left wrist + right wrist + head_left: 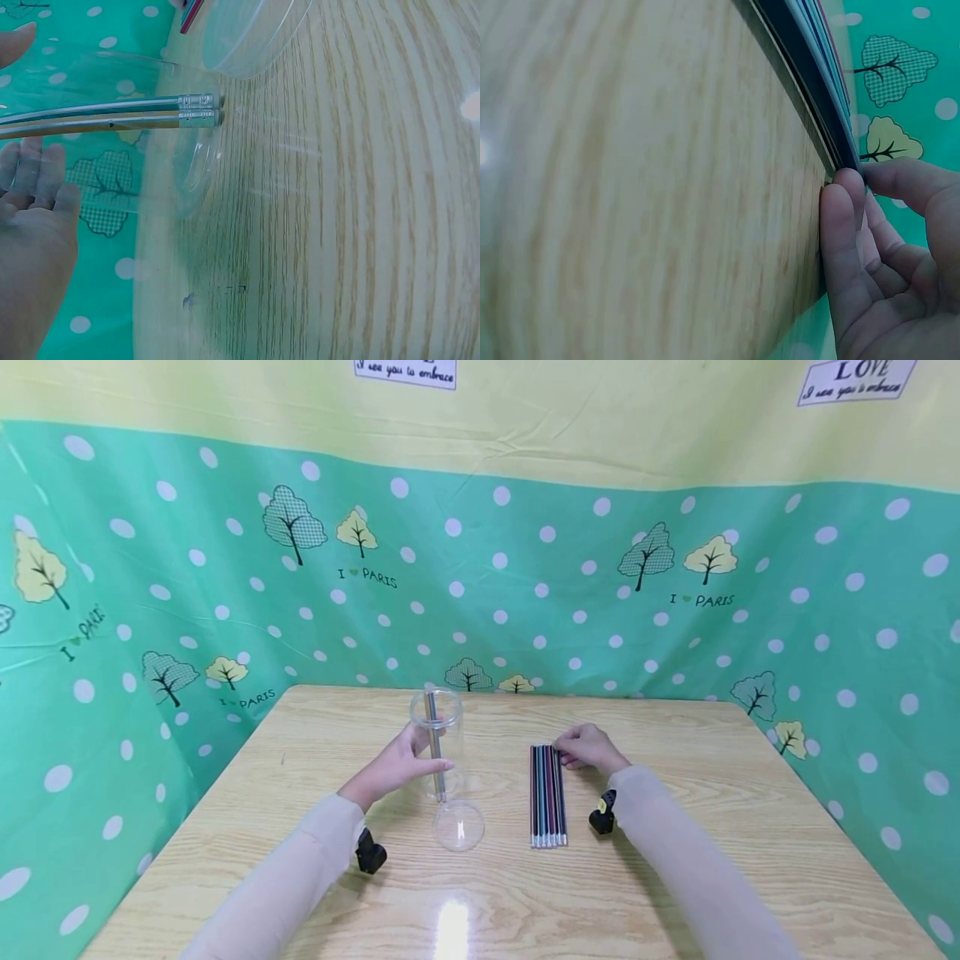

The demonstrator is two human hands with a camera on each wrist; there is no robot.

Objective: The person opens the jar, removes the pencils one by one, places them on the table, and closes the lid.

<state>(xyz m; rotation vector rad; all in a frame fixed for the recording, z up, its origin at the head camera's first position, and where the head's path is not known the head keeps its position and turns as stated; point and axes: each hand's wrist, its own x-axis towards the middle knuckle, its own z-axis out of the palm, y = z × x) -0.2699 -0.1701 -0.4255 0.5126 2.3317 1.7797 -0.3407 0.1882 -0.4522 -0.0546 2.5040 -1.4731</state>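
Observation:
My left hand (397,764) holds a clear cylindrical jar (453,747) from its left side, thumb in front and fingers behind. Inside the jar lean two pencils (142,114), their metal-ferrule ends down at the base. Just in front of the jar lies a clear round lid (460,827). To the right, several dark striped pencils (544,793) lie side by side in a row, ferrule ends toward me. At the row's far right corner, my right hand (588,748) pinches the far end of the outermost pencil (821,97) between thumb and fingers.
Everything stands on a light wood-grain table (315,893). Its back edge meets a green and yellow printed cloth (525,577), which also hangs along both sides. Small black wrist cameras sit below the left sleeve (292,868) and right sleeve (690,852).

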